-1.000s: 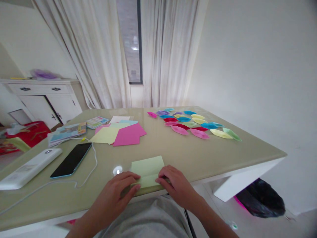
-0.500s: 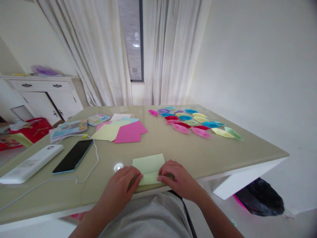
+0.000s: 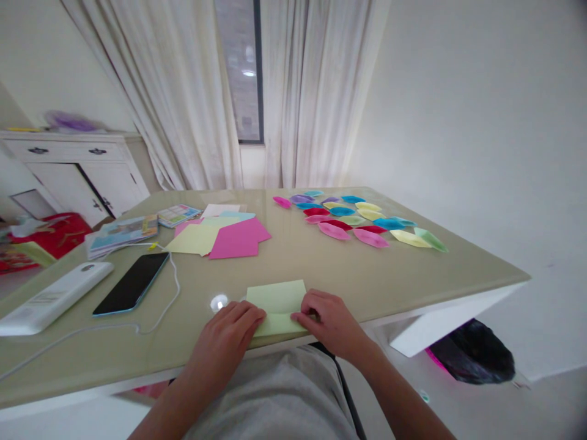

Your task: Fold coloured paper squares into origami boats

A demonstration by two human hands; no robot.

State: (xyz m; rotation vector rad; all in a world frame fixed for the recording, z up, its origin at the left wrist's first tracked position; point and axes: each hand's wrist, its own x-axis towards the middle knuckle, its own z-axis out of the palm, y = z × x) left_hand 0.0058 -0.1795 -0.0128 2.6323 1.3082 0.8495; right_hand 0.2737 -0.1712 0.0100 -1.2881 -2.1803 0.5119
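Observation:
A light green sheet of paper (image 3: 277, 297) lies at the table's near edge, with a crease running across it. My left hand (image 3: 233, 327) pinches its left side at the crease, thumb and fingers closed together. On the opposite side my right hand (image 3: 328, 318) grips the paper the same way, fingers curled and thumb on the crease. Farther off to the right lie several folded paper boats (image 3: 334, 230) in pink, red, blue, purple, yellow and green. Loose coloured paper sheets (image 3: 236, 238) are spread beyond my left hand.
At left are a black-screened phone (image 3: 132, 284), a white power bank (image 3: 55, 298) with a white cable (image 3: 158, 321), and some booklets (image 3: 121, 234). The table's (image 3: 413, 299) right edge slants away. A bin with a black bag (image 3: 474, 351) stands on the floor at right.
The view has shifted slightly. Both hands still hold the green paper at its crease, with the fingers moved only a little.

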